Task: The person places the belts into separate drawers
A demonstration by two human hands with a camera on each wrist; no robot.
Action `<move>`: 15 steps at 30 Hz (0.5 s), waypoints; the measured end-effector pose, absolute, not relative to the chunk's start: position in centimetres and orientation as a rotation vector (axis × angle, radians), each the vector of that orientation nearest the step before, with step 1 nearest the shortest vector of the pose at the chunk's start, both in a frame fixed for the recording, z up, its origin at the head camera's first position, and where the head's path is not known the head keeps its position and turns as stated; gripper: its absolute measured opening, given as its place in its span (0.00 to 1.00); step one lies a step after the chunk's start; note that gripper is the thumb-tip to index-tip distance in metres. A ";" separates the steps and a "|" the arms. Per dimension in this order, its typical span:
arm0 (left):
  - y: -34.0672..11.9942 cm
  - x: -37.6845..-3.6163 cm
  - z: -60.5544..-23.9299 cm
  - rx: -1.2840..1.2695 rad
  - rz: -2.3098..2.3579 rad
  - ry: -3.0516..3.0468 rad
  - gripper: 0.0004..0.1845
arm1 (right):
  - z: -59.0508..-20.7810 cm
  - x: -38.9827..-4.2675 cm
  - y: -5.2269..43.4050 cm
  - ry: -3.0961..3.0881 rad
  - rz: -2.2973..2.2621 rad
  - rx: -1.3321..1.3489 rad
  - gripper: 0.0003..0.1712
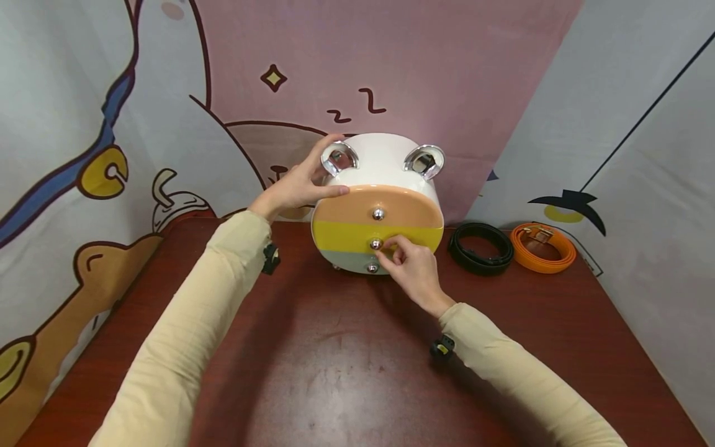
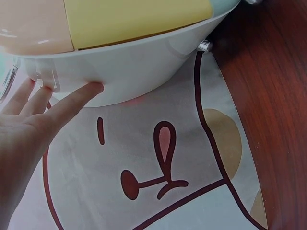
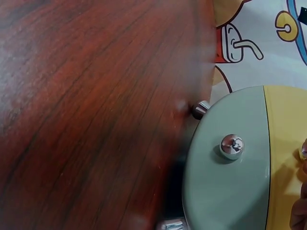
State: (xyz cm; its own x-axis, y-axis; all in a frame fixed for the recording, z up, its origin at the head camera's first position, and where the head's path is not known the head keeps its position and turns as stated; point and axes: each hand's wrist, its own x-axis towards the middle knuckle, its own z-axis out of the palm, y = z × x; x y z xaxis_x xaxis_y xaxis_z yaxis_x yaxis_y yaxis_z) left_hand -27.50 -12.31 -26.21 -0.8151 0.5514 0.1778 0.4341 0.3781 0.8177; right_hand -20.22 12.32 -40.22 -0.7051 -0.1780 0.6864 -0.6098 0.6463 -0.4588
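A white oval drawer box (image 1: 385, 162) with two chrome ears stands at the back of the wooden table (image 1: 346, 372). Its front has a peach drawer (image 1: 346, 214), a yellow drawer (image 1: 341, 236) and a grey-green drawer (image 1: 349, 261), each with a chrome knob. My left hand (image 1: 304, 180) rests on the box's upper left by the left ear. Its fingers (image 2: 93, 88) lie straight against the white shell (image 2: 144, 67). My right hand (image 1: 391, 251) pinches the yellow drawer's knob (image 1: 376, 244). All drawers look closed. The grey-green drawer's knob (image 3: 231, 146) is free.
A coiled black belt (image 1: 480, 248) and a coiled orange belt (image 1: 544, 247) lie right of the box. Cartoon-printed cloth (image 1: 84, 155) walls the table on three sides. The box stands on small chrome feet (image 3: 200, 109).
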 end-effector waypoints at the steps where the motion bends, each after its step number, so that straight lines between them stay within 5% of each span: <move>1: -12.2 -27.2 -25.9 0.898 1.426 2.498 0.49 | -40.3 -20.2 12.3 -2.259 0.927 0.600 0.11; 15: -12.1 -26.2 -25.1 0.919 1.433 2.481 0.48 | -40.7 -20.4 10.8 -2.210 0.834 0.474 0.16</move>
State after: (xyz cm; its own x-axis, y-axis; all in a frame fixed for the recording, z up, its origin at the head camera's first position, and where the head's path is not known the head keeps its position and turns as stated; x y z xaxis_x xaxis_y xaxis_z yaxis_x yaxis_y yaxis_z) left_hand -26.22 -12.10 -25.12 -0.8054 0.5646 0.1803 0.4383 0.3625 0.8225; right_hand -20.40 10.84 -40.70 -0.6763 -0.0836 0.7319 -0.5462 0.7236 -0.4220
